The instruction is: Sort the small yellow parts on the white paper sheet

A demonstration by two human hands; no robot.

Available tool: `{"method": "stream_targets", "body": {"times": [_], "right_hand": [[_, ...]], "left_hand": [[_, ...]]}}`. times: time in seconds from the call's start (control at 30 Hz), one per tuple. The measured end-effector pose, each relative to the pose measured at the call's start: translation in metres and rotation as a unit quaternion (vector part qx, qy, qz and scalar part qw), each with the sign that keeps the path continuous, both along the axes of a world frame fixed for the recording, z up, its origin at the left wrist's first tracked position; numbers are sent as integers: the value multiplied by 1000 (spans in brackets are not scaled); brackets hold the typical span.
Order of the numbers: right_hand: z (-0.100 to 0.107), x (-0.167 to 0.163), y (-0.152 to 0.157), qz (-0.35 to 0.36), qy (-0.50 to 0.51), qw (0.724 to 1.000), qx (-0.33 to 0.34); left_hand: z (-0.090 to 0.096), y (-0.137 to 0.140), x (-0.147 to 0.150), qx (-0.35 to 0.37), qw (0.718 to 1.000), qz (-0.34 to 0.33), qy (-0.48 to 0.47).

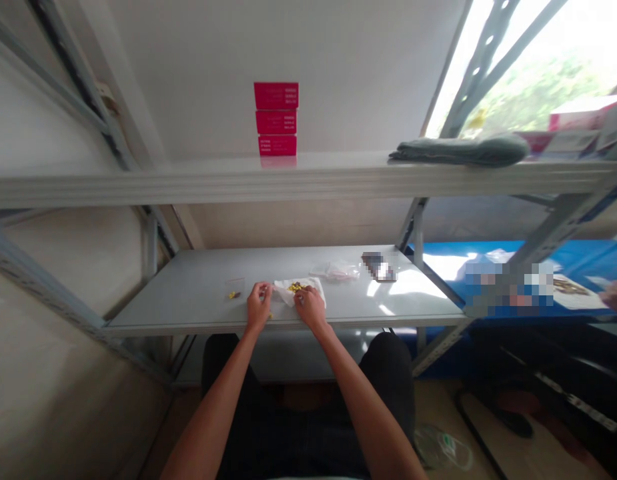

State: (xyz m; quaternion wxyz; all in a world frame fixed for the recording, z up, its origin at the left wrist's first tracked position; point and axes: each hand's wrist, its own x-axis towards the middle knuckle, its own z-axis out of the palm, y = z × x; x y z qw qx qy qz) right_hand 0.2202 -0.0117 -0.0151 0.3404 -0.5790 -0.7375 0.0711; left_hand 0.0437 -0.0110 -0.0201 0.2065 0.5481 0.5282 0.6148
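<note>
On the grey shelf, my left hand (259, 305) has its fingertips pinched on what looks like a small clear plastic bag (275, 291). Just right of it lies a white bag or sheet (316, 289) with a heap of small yellow and brown pieces (297, 287) on it. My right hand (311, 307) reaches into this heap with its fingers drawn together; whatever is between them is too small to make out. A loose yellow piece (271, 315) lies near the shelf's front edge. Left of my hands rests a clear zip bag (235, 288) holding a few similar pieces.
Farther right on the shelf (188, 293) are a crumpled clear bag (342, 271) and a blurred dark object (378, 267). Above runs an upper shelf (213, 187) with three pink boxes (277, 122) and a grey cloth (458, 150). Another person's hand (615, 295) shows over a blue table (438, 257).
</note>
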Motion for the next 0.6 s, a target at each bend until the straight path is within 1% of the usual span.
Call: {"method": "stream_targets", "body": {"times": [0.1, 0.2, 0.3, 0.43, 0.53, 0.6], "right_hand": [[0, 5, 1, 1, -3, 1000, -14], [-3, 5, 5, 9, 19, 1000, -13], [-6, 6, 9, 26, 75, 997, -7], [-5, 11, 7, 38, 154, 987, 11], [-4, 15, -1, 44, 149, 988, 20], [-5, 14, -7, 58, 129, 990, 15]], "left_hand": [[-3, 3, -1, -13, 999, -13, -45], [-5, 5, -1, -30, 996, -32, -77], [-5, 6, 0, -30, 994, -40, -100], [-6, 7, 2, -31, 992, -10, -125], [-6, 7, 2, -41, 991, -7, -125], [-6, 7, 1, -33, 990, -7, -135]]}}
